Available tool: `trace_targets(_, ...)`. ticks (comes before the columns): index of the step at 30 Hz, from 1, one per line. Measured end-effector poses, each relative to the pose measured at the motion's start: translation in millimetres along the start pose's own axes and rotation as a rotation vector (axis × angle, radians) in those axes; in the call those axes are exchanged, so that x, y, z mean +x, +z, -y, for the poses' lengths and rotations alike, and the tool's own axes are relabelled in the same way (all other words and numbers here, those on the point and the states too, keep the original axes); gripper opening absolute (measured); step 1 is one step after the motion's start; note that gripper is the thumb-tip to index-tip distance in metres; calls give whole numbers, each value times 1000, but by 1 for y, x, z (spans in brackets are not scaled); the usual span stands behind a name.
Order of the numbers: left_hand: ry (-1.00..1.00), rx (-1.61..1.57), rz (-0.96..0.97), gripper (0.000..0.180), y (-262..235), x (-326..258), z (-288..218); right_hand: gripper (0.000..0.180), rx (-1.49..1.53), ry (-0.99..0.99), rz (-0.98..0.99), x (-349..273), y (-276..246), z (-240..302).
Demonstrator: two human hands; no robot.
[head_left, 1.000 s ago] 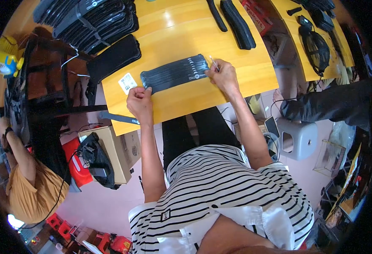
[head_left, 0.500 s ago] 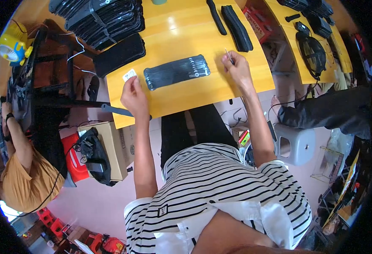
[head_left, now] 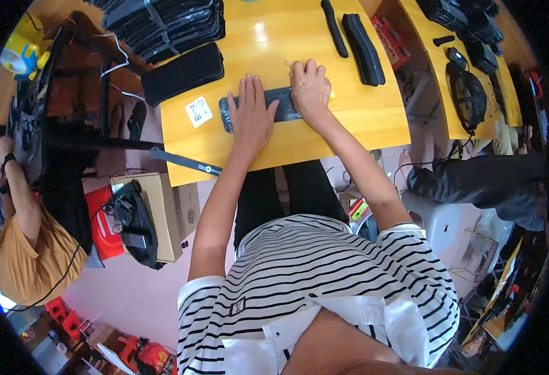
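A flat black item in clear wrapping [head_left: 284,112] lies across the yellow table. My left hand [head_left: 253,115] is laid flat over its left and middle part, fingers stretched out and thumb apart. My right hand [head_left: 312,90] rests at its right end with the fingers curled. A thin pale tip and a small yellow bit show at the edges of this hand, but I cannot make out what it holds. To the left lies a white card with a printed code [head_left: 198,111], apart from both hands.
A dark strap [head_left: 184,161] hangs over the table's near left edge. Stacked black packs [head_left: 168,28] and a black pad [head_left: 184,72] stand at the far left, long black pieces [head_left: 363,50] at the far right. A grey stool [head_left: 440,219] is on the right; another person's arm [head_left: 24,200] shows left.
My left hand has left the white card on the table and moved right onto the wrapped black item. My right hand has moved left onto the item's right end.
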State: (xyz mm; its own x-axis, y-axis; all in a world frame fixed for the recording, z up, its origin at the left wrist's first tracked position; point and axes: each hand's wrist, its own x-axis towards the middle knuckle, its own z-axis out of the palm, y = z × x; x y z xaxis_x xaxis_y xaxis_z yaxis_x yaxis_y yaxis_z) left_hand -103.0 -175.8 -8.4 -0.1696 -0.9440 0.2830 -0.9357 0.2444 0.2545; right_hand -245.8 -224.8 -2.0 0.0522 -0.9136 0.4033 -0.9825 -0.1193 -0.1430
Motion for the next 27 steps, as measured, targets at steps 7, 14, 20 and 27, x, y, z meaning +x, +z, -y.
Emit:
trace_targets(7,-16,65,-7,61,1,2,8,17,-36,-10,-5,0,1,5)
trace_targets(14,-293,-720,-444,22,-68,-24,63,24,213,69,31,3,-9,-18)
trace_targets(20,-669,-81,-605,22,-73,-99,200,17,481,129,3,-29,-74,-5)
trace_targets(27,-810,-895,-212,10,-105,-111,176,11,862,93,170,-93,-82,23)
